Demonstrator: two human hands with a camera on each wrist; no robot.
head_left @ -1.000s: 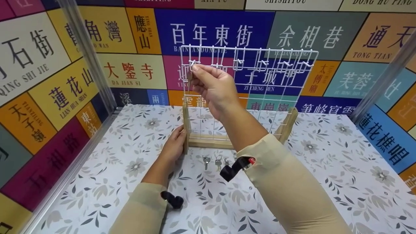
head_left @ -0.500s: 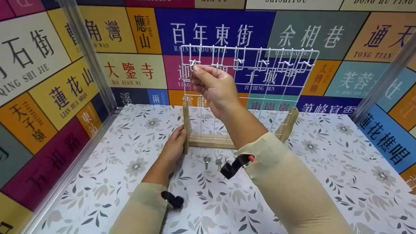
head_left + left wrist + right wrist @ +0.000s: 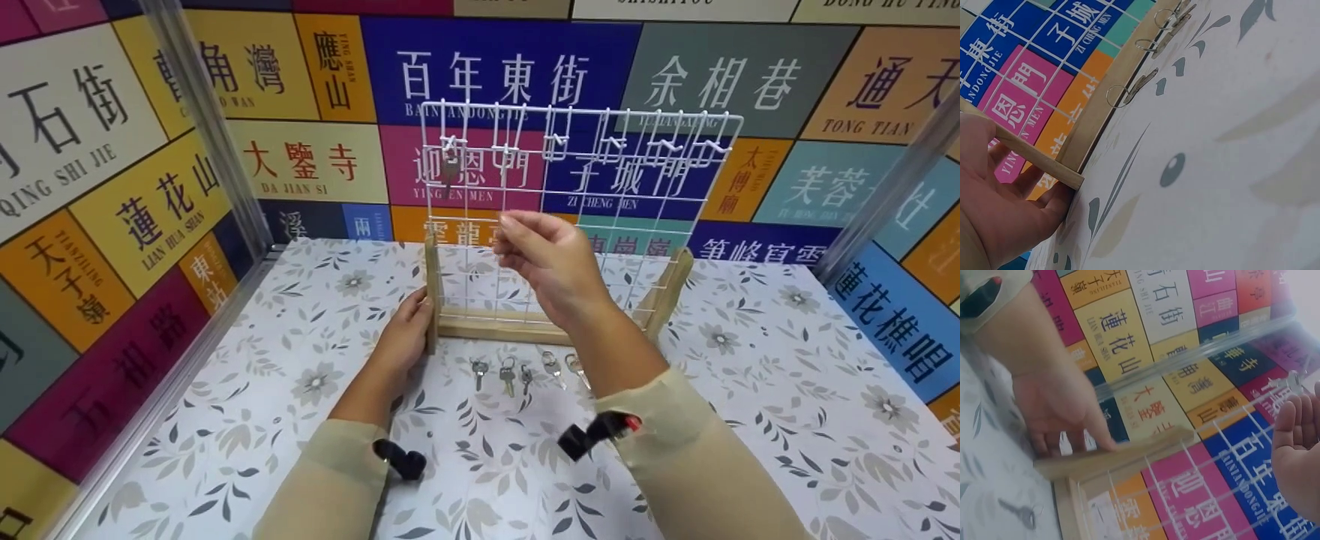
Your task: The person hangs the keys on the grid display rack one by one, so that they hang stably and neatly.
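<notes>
Left hand [image 3: 409, 326] has a grip on the rack's left wooden post [image 3: 430, 270], low down, fingers curled round it. Right hand [image 3: 551, 259] is up on the near side of the wire grid [image 3: 585, 112], fingers curled in, thumb tip right by the index, nothing visible pinched. One key [image 3: 450, 176] hangs off the leftmost hook [image 3: 453, 142]; five loose keys [image 3: 508, 379] lie on the leafy-patterned table [image 3: 495, 480], near side of the rack.
</notes>
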